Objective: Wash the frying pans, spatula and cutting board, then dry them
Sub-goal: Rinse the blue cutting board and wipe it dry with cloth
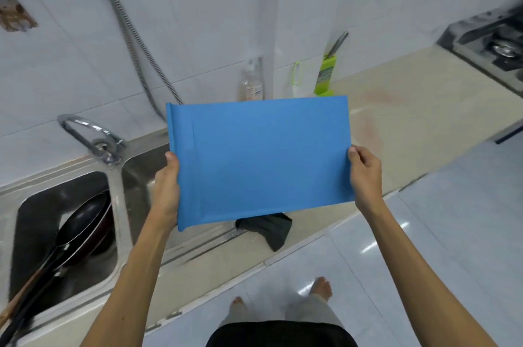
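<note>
I hold a blue cutting board (260, 159) flat in the air above the right sink basin and the counter. My left hand (167, 185) grips its left edge and my right hand (365, 176) grips its right edge. Two stacked black frying pans (82, 222) lie in the left sink basin (31, 213), handles pointing toward the lower left. A brown wooden handle (19, 295), perhaps the spatula's, sticks out beside the pan handles. A dark cloth (268, 227) lies on the counter edge, partly hidden under the board.
A chrome faucet (90, 134) stands behind the sinks, with a metal hose (127, 35) on the tiled wall. A soap bottle (252, 80) and a green knife holder (325, 74) stand at the back of the beige counter (410, 120). A gas stove (492, 43) sits far right.
</note>
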`<state>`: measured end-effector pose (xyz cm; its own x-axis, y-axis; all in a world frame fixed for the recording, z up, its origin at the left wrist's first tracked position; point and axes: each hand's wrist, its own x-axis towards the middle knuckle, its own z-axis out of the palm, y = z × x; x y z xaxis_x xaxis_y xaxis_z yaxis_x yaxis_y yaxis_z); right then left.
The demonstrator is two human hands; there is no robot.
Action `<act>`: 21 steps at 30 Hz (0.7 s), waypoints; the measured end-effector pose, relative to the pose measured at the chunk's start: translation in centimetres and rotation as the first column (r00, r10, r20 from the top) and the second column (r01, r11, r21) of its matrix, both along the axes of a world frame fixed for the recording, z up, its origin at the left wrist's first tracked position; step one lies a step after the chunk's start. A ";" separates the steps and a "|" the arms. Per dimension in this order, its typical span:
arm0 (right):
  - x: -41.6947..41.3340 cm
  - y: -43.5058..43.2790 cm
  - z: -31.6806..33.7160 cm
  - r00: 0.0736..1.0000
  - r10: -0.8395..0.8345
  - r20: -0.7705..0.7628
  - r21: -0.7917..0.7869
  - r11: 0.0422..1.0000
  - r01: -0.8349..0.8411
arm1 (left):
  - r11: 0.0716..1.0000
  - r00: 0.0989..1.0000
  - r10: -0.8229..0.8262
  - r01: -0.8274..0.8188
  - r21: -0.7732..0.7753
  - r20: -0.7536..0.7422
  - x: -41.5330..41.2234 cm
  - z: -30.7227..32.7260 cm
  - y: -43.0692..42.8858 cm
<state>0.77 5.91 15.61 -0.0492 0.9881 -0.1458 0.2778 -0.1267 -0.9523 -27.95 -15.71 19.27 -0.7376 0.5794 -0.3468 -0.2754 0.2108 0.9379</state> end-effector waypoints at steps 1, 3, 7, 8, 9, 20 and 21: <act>1.5 0.7 -0.3 1.000 -0.019 -0.017 -0.017 1.000 0.019 | 0.999 0.999 -0.031 0.031 -0.015 -0.009 1.1 -0.1 1.3; 3.4 1.5 -0.8 0.998 -0.056 -0.028 -0.055 0.997 0.055 | 0.997 0.997 -0.077 0.077 0.005 -0.008 2.6 0.2 2.9; 10.8 6.3 -0.6 0.990 -0.135 -0.029 -0.076 0.988 0.133 | 0.988 0.990 -0.140 0.138 0.067 0.026 9.1 0.3 9.5; 13.2 7.9 -0.4 0.990 -0.141 -0.028 -0.074 0.988 0.139 | 0.985 0.987 -0.154 0.150 0.080 0.042 11.4 0.0 11.4; 15.4 9.5 -0.1 0.989 -0.144 -0.026 -0.068 0.987 0.142 | 0.984 0.986 -0.155 0.149 0.096 0.056 13.5 -0.4 13.2; 33.6 24.8 1.3 0.970 -0.243 0.007 -0.039 0.969 0.243 | 0.962 0.940 -0.257 0.225 0.158 0.225 30.3 -2.5 30.4; 34.5 26.2 1.2 0.970 -0.244 0.002 -0.040 0.969 0.244 | 0.961 0.935 -0.262 0.229 0.156 0.238 31.0 -2.6 32.0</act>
